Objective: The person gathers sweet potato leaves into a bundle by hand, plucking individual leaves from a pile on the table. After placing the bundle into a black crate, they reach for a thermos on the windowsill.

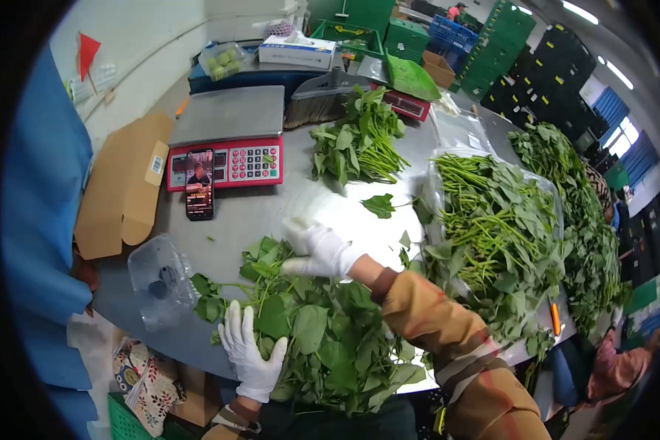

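A grey metal counter (216,257) carries a red scale (231,117). Left of the scale lies folded cardboard (125,187); nearer the person, a clear tray (148,293) and leafy pile (334,330); right of it, a brush (319,103), a green bundle (359,139) and larger heaps (491,213).

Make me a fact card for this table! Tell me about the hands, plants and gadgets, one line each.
Left hand: white glove, fingers spread, touching the near leafy pile
Right hand: white glove, a bit blurry, by the pile's far side
More plants: bunch farther back; big heap on the right
Gadgets: red-and-grey scale, phone at its front
Wall: red flag
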The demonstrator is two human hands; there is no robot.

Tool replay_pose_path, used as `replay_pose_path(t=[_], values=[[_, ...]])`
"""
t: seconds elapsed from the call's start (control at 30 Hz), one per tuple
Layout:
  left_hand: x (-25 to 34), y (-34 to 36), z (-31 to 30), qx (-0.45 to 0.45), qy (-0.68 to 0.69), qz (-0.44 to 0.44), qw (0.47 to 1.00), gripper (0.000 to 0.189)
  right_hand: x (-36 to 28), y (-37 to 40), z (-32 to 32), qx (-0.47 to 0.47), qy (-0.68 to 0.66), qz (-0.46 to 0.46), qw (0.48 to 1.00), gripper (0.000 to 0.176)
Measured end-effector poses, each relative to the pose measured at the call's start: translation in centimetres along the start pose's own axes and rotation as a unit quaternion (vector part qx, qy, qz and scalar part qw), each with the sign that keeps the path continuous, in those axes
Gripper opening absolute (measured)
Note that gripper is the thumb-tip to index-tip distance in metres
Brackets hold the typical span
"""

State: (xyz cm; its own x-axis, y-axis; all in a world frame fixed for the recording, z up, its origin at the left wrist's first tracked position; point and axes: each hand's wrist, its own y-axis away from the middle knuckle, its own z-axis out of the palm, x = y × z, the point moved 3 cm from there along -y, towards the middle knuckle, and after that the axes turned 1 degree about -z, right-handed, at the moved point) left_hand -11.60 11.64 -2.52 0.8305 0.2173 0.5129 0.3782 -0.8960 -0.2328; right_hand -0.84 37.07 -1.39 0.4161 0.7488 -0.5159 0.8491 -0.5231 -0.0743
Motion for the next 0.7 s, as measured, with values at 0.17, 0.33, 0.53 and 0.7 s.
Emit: replay_pose_path(t=[0.17, 0.33, 0.53, 0.7], values=[[0.0, 0.8, -0.8, -0.015, -0.006, 0.041, 0.999, 0.098, -6.4, 3.2, 1.7, -0.182, 0.079, 0.028, 0.980, 0.100], [1.5, 2.7, -0.4, -0.101, -0.049, 0.110, 0.987, 0.116, -7.3, 8.7, -0.9, -0.207, 0.195, 0.058, 0.957, 0.099], [6.5, 6.6, 1.5, -0.145, -0.064, 0.163, 0.974, 0.134, -4.0, 15.5, 0.3, -0.092, 0.145, 0.102, 0.980, 0.091], [9.6, 8.1, 2.8, -0.144, -0.073, 0.163, 0.973, 0.135, -3.6, 18.1, 0.0, -0.034, 0.140, 0.118, 0.982, 0.085]])
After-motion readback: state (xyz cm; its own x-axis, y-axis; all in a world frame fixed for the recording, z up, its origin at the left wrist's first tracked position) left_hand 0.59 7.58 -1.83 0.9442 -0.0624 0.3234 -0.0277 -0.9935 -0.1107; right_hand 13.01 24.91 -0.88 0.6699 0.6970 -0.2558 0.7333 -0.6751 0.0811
